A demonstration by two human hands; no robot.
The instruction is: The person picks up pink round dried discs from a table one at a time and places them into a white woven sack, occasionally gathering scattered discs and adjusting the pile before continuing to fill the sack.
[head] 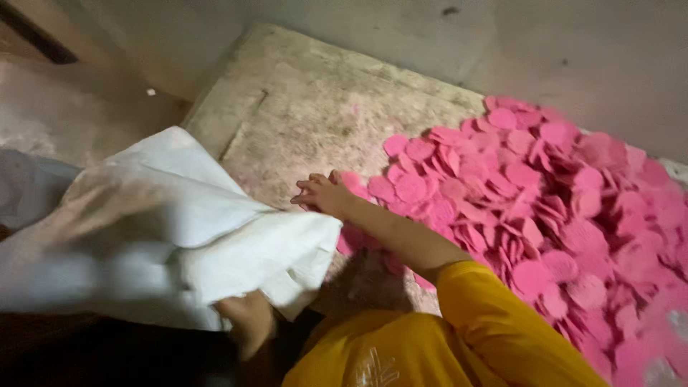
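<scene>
A large heap of flat pink discs [530, 215] lies on a stained pale mat [308, 107]. My right hand [324, 193], on an arm in a yellow sleeve, rests at the left edge of the heap with its fingers loosely curled, just above the mouth of a white woven sack [208, 229]. Whether it holds anything is unclear. My left hand [247, 322] grips the sack's lower edge near the bottom of the view. The sack is blurred and hangs out to the left.
The mat lies on a grey concrete floor [588, 50] that runs behind and beside it. A dark strip [36, 36] crosses the top left corner. My yellow garment [430, 351] fills the bottom middle.
</scene>
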